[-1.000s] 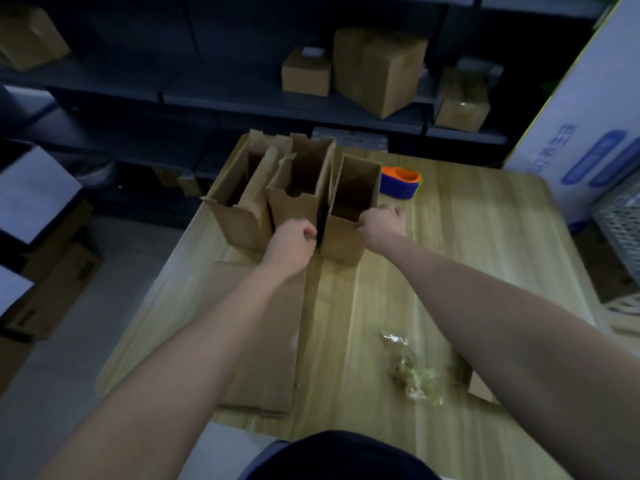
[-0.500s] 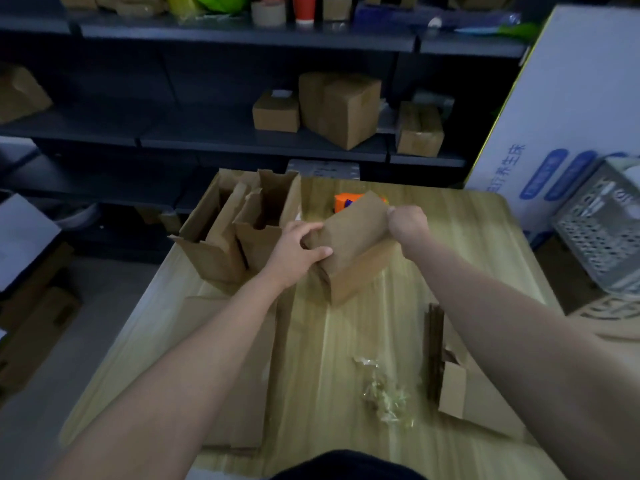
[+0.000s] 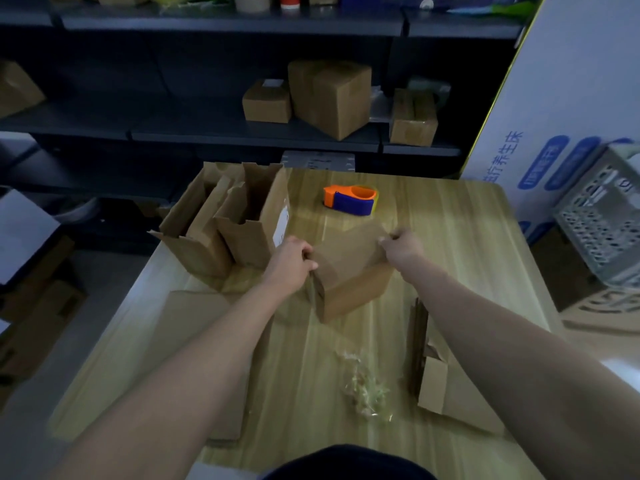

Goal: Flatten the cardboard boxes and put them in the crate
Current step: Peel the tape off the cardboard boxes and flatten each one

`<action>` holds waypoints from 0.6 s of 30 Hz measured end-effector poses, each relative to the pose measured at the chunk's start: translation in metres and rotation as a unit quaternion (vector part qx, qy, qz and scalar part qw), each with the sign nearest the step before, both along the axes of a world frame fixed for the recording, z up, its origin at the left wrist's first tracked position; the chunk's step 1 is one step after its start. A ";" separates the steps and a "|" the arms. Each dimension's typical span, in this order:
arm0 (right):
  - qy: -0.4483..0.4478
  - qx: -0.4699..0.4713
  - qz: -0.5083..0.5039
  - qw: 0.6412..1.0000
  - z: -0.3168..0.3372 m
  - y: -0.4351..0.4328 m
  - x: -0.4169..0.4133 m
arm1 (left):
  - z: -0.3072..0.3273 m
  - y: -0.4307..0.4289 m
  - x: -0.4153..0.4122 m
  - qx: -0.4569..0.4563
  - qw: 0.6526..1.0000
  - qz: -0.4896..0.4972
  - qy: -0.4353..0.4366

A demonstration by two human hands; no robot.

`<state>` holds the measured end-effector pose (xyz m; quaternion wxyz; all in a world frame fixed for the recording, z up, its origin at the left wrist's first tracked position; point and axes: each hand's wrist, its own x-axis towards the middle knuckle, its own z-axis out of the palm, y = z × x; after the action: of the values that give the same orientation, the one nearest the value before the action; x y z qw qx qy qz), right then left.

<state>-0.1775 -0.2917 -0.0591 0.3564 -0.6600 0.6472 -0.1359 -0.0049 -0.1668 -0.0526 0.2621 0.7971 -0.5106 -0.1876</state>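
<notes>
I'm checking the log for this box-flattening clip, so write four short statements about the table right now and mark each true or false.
1. The left hand and the right hand grip the same cardboard box. True.
2. The tape dispenser sits on top of that box. False: it stands on the table, beyond the box.
3. Open boxes stand upright to the left of the held box. True.
4. The held box is inside the grey crate. False: it is at the middle of the table between the hands, and the crate is off to the right of the table.
</notes>
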 end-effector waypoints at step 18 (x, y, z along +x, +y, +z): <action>0.099 -0.016 0.186 0.978 0.008 -0.003 0.016 | 0.007 -0.006 -0.014 0.066 0.998 -0.014 -0.004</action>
<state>-0.1616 -0.2952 -0.0506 0.2989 -0.7845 0.5433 -0.0119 -0.0193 -0.1729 -0.0456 0.2042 0.8061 -0.5094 -0.2213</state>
